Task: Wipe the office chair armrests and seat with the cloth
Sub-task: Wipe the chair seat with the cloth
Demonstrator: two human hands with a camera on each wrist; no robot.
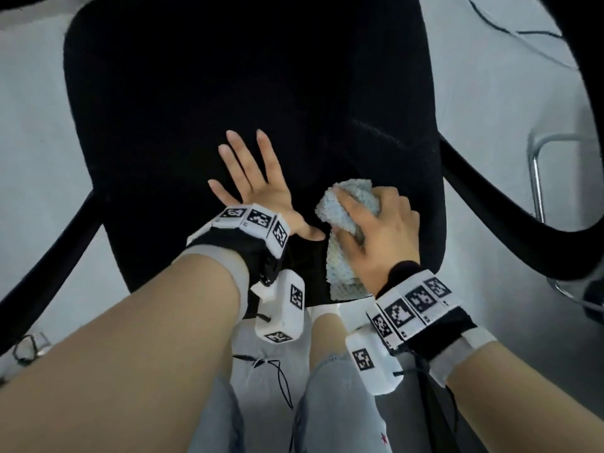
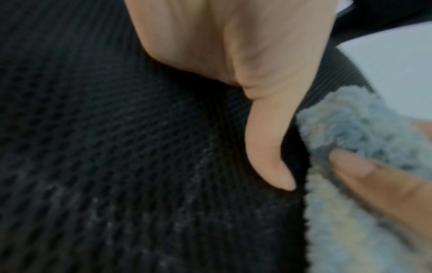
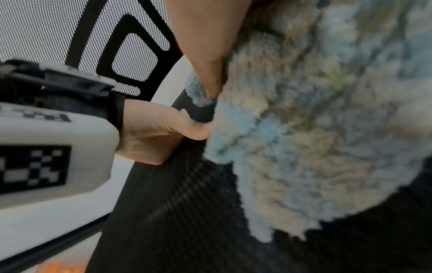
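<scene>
**Cloth on the seat front**

Seat [image 1: 202,76] black mesh, its far edge cut off at 12 o'clock; left hand [image 1: 258,188] flat, fingers spread; at its 3 o'clock, right hand [image 1: 379,230] clamped around bunched blue cloth [image 1: 343,269], fingertips hidden underneath; armrest [image 1: 510,197] partly out of frame.

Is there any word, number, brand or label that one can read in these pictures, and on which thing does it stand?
No readable text in any view.
Wrist bands: black-and-white square code patterns only, no letters.
Small marks beside the right band's squares: too small to read.
Cloth, seat: no label visible.
</scene>
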